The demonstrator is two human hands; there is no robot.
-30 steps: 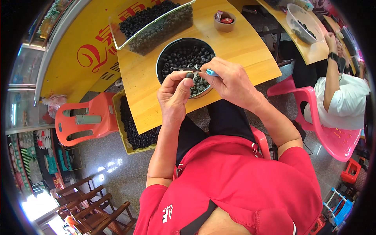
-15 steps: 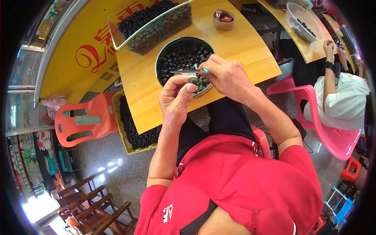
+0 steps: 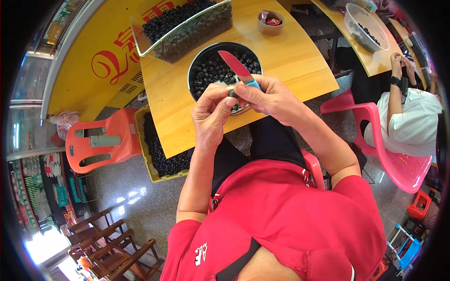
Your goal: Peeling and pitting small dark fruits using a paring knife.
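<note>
Both hands meet over the near side of a round metal bowl [image 3: 189, 77] of small dark round nuts [image 3: 210, 72], with some paler pieces at its near edge. My left hand [image 3: 209, 112] is closed, pinching one dark round nut [image 3: 232, 93] between thumb and fingers. My right hand [image 3: 276, 100] is wrapped round the light blue handle of a small knife [image 3: 236, 64]. The blade stands clear of the nut, tipped up and away to the left, with a red sheen on it. My right thumb presses close beside the pinched nut. The exact kind of nut is unclear.
A clear plastic bin [image 3: 197, 35] heaped with dark nuts sits at the table's far left. A small brown bowl [image 3: 270, 28] holds wrapped items. A yellow crate [image 3: 149, 161] stands below left, beside an orange chair [image 3: 123, 136]. Another person [image 3: 408, 112] sits at right near a pink chair [image 3: 344, 104].
The knife has swung from lying level across the nut to pointing up and away. My right hand has turned, bringing its thumb against my left fingertips.
</note>
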